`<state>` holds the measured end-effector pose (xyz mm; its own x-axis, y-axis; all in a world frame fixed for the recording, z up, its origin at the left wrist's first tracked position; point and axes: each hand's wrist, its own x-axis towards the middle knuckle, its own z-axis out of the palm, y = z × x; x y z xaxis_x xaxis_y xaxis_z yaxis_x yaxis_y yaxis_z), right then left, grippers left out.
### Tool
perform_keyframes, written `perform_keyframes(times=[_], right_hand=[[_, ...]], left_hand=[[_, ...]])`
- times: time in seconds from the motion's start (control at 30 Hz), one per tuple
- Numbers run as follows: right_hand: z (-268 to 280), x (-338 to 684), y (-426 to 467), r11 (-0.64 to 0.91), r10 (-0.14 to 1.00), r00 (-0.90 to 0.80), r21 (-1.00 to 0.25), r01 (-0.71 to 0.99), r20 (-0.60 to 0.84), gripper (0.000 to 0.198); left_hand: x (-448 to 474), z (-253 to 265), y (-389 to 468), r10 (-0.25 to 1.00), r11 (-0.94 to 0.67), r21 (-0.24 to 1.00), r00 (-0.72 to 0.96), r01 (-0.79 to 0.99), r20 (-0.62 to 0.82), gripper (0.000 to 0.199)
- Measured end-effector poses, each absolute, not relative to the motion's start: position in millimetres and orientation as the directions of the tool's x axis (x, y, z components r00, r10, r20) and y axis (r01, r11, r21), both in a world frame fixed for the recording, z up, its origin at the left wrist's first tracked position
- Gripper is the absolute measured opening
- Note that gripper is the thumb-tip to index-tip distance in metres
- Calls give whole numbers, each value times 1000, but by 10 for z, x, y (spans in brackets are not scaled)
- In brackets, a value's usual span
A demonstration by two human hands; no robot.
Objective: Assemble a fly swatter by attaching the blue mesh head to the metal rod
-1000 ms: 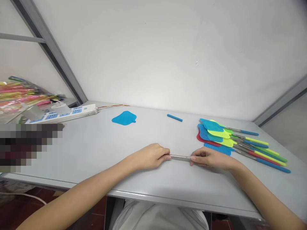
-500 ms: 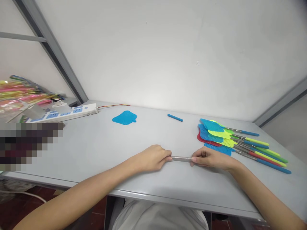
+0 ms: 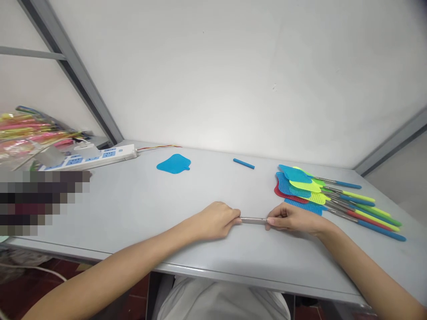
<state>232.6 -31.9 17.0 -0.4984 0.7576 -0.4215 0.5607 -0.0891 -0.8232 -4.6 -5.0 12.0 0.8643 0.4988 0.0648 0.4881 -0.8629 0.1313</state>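
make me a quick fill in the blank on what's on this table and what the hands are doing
1. The left hand and the right hand each grip one end of a thin ____ rod.
2. The loose swatter head lying alone is ____ in colour.
3. The pile of fly swatters lies nearest the ____ hand.
4. The power strip is on the ____ side of the table.

Missing words: metal; blue; right; left

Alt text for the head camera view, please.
Both hands, left hand and right hand, grip the ends of a short metal rod over a grey table. Finished fly swatters lie fanned at right; a loose blue swatter head and blue handle sleeve lie beyond.
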Motion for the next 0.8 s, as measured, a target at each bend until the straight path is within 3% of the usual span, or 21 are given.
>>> perform_keyframes(times=[0.8], right_hand=[[225, 2314, -331, -67, 746, -490, -782, 619, -451, 42]], left_hand=[[-39, 138, -82, 504, -845, 220, 863, 487, 29, 33]])
